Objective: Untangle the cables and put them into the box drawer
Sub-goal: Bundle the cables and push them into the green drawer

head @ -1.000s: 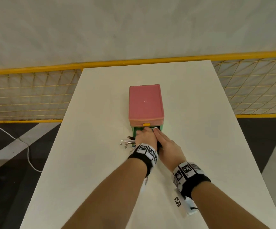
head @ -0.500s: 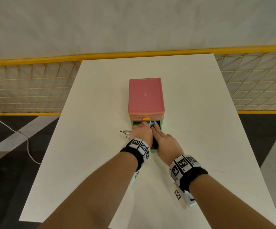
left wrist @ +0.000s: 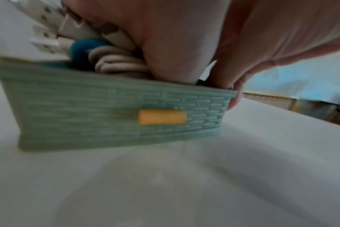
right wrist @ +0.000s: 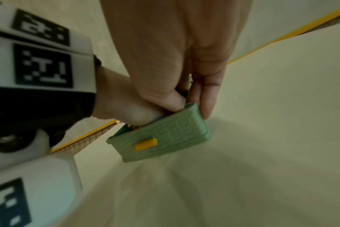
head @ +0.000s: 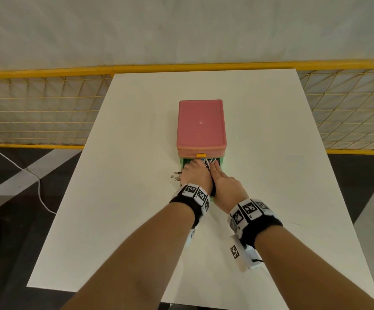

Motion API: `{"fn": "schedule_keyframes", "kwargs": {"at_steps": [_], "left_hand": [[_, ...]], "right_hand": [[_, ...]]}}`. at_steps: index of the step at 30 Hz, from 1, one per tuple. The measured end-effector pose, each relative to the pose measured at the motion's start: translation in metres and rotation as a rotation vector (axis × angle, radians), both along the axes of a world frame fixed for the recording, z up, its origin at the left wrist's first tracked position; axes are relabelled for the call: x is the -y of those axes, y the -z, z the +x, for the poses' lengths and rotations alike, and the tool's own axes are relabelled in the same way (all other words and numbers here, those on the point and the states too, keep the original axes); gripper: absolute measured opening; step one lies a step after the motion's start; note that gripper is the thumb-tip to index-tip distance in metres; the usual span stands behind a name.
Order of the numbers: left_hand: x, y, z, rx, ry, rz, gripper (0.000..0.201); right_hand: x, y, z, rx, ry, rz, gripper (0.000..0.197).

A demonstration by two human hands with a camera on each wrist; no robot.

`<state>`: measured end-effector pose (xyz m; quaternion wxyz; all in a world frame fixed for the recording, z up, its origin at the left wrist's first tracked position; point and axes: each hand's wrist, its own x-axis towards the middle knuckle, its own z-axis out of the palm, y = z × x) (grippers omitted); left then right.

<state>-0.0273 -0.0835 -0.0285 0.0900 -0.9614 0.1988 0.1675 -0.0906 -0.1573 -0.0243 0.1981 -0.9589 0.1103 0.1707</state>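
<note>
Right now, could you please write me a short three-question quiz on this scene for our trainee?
1. True or false: the green drawer is pulled out of the pink box.
2. Where do the metal plugs lie? A) over the drawer's left side B) on top of the box C) on the floor
3. Fill in: the handle on the drawer front is coloured ____.

Key: 1 true. 2 A; the left hand presses the cables down while the right hand rests on the drawer beside it. 3 yellow.
</note>
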Motion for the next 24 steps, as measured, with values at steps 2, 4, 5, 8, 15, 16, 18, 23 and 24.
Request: {"fn": "schedule_keyframes", "kwargs": {"at_steps": [2, 4, 5, 8, 15, 16, 18, 23, 24], "left_hand": [[-0.002, -0.004, 0.002, 0.001, 0.031, -0.014, 0.047], [-0.010, -0.011, 0.006, 0.019, 0.144, -0.061, 0.049], [-0.014, -0.014, 0.007, 0.026, 0.196, -0.077, 0.052], [-0.015, -0.005, 0.007, 0.040, 0.157, -0.066, 0.062], [0.009, 0.006, -0.002, -0.046, -0.098, -0.111, 0.048], [0.010, 0.006, -0.003, -0.057, -0.096, -0.109, 0.048], [0.004, 0.005, 0.000, -0.057, -0.070, -0.138, 0.051], [-0.048, -0.005, 0.020, -0.257, 0.151, -0.411, 0.067], [-0.057, -0.003, 0.020, -0.267, 0.178, -0.446, 0.068]], "right_hand": [[-0.001, -0.001, 0.001, -0.007, 0.003, 0.003, 0.082], [-0.002, -0.002, 0.006, -0.027, -0.002, 0.013, 0.081], [-0.002, -0.003, 0.008, -0.038, -0.002, 0.017, 0.081], [0.000, -0.003, 0.009, -0.042, 0.000, 0.025, 0.084], [0.001, 0.005, -0.004, 0.076, 0.009, 0.052, 0.085], [0.001, 0.005, -0.004, 0.077, 0.013, 0.064, 0.086], [0.002, 0.005, -0.003, 0.053, 0.008, 0.056, 0.085], [-0.003, 0.004, 0.002, 0.007, -0.032, -0.019, 0.081], [-0.004, 0.004, 0.001, 0.013, -0.033, -0.035, 0.081]]}}
